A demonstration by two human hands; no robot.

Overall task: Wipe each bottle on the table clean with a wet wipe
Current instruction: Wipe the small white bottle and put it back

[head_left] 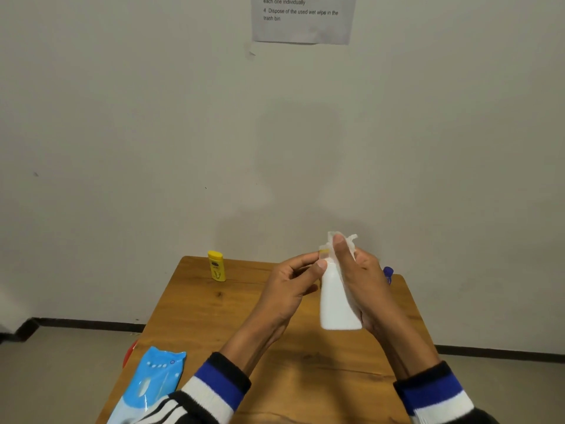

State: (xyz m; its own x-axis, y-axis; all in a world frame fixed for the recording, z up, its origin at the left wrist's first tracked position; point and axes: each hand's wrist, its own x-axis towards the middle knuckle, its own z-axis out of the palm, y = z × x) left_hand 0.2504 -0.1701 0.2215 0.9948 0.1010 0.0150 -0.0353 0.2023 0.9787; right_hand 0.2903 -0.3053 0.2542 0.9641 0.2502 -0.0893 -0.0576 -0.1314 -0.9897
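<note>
A white bottle (334,301) is held upright above the wooden table (214,319). My left hand (290,289) pinches its neck near the top with thumb and fingers. My right hand (363,286) lies along the bottle's right side and presses a white wet wipe (342,240) against it; the wipe sticks up past my fingertips. A small yellow bottle (216,266) stands at the table's far left. Behind my right hand, only the blue cap of another bottle (388,273) shows.
A blue pack of wet wipes (153,384) lies at the table's near left corner, over the edge. Something red (130,351) sits on the floor just left of the table. The wall with a taped paper sheet (302,16) stands right behind the table.
</note>
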